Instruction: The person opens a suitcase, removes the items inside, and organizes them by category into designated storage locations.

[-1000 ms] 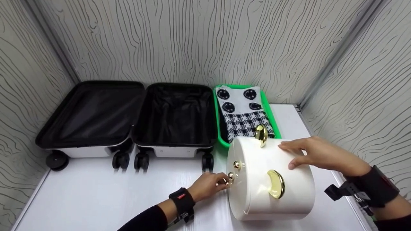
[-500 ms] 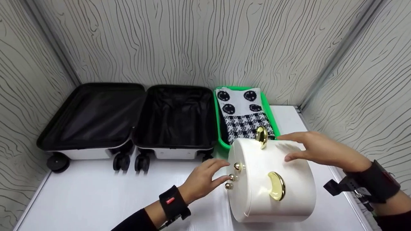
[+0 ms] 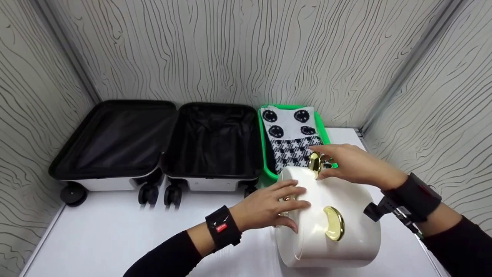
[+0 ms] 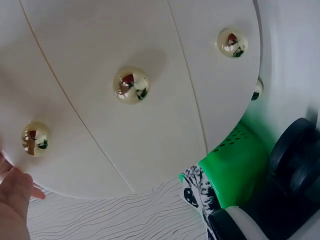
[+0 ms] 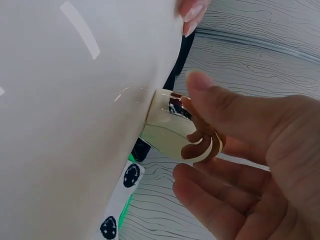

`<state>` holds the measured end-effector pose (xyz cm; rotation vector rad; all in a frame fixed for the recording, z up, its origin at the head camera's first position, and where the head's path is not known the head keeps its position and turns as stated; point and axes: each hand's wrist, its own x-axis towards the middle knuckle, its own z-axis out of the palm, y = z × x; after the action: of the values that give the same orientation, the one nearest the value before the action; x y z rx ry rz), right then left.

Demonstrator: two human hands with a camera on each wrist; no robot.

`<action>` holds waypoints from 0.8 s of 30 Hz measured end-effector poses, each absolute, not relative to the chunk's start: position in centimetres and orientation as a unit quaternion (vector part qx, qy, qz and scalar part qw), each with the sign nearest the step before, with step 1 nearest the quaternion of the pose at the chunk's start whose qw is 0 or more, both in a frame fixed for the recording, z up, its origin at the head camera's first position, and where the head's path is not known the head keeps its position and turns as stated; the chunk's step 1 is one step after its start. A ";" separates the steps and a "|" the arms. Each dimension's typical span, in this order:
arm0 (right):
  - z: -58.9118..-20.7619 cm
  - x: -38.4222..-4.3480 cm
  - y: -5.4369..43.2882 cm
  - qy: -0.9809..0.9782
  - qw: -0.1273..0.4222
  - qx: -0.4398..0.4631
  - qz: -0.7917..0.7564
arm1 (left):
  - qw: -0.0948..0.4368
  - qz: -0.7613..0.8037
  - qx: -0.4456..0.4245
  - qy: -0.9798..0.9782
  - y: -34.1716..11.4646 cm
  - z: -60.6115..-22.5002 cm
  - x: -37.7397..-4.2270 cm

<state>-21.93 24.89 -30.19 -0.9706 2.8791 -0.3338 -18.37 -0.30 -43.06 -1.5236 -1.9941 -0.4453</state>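
Observation:
A white drum-shaped box [image 3: 346, 234] lies on its curved side, with flat drawer fronts facing left. Round gold knobs [image 4: 131, 85] dot that face in the left wrist view. Two gold crescent pieces stick out from the curved side, an upper one [image 3: 314, 163] and a lower one [image 3: 334, 224]. My left hand [image 3: 265, 207] reaches across the face's edge, its spread fingers resting on the curved side. My right hand [image 3: 353, 163] holds the upper gold crescent between thumb and fingers. In the right wrist view, the thumb lies across this gold piece [image 5: 167, 130].
An open suitcase [image 3: 211, 142] with black lining spreads across the back left, its black wheels facing me. Right of it stands a green basket [image 3: 264, 154] holding folded black-and-white knitted fabric [image 3: 286, 129]. Patterned walls enclose the white table [image 3: 127, 234].
My left hand has moved from the knobs up and right onto the box's curved side. My right hand has slid left from the box's surface to the upper gold crescent.

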 end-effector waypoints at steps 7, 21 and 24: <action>-30.1 -22.4 25.3 0.944 0.054 -0.307 -0.103 | 0.315 -0.157 -0.567 -0.745 0.9 -43.1 -18.3; -29.5 -23.2 28.5 0.941 0.054 -0.326 -0.068 | 0.359 -0.129 -0.534 -0.755 6.2 -43.6 -18.0; -29.3 -23.4 29.1 0.943 0.061 -0.320 -0.064 | 0.355 -0.126 -0.527 -0.762 7.4 -43.6 -18.2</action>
<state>-23.40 29.15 -29.31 -0.9676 2.8530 -0.1924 -18.16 7.44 -43.57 -1.3611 -1.9681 -0.3246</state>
